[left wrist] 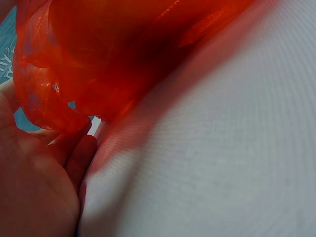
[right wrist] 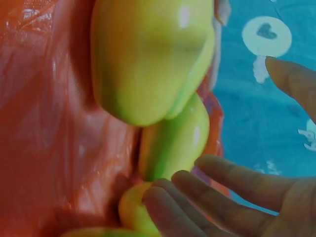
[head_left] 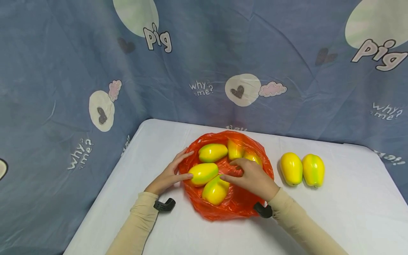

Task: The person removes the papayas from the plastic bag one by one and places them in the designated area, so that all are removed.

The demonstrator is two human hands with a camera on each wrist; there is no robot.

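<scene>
A red plastic bag (head_left: 237,203) lies spread open, holding several yellow-green fruits, among them one at the left (head_left: 204,174) and one at the front (head_left: 215,190). My left hand (head_left: 168,176) rests against the bag's left rim, its thumb tip at the left fruit. The left wrist view shows that hand's relaxed fingers (left wrist: 81,160) beside the red plastic (left wrist: 123,54). Over the bag's right part is my right hand (head_left: 255,179), fingers apart and thumb near the front fruit. In the right wrist view nothing is held in the right hand (right wrist: 261,202) beside the fruits (right wrist: 153,59).
Two more yellow-green fruits (head_left: 291,169) (head_left: 313,170) stand side by side on the white table (head_left: 347,198), right of the bag. A blue patterned cloth (head_left: 197,60) hangs behind the table and along its left side.
</scene>
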